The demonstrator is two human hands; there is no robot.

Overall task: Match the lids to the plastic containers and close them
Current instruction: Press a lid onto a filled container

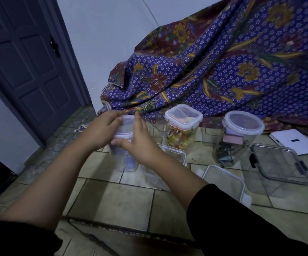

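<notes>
A tall clear container (125, 161) stands on the tiled floor with a white lid (126, 126) on its top. My left hand (101, 130) grips the lid's left side and my right hand (140, 139) presses on its right side. Its lower part holds something bluish. Behind it to the right stands a square jar with a white clip lid (183, 116) and colourful contents. A round jar with a white-rimmed lid (242, 122) holds clips. A large clear box (271, 174) carries a clear lid with black latches. A low open box (169, 159) is partly hidden by my right wrist.
A clear rectangular lid or tray (225, 182) lies on the floor near my right forearm. A white flat device (295, 141) rests at the far right. Patterned purple cloth (214, 67) drapes behind the jars. A dark door (25, 58) is at the left.
</notes>
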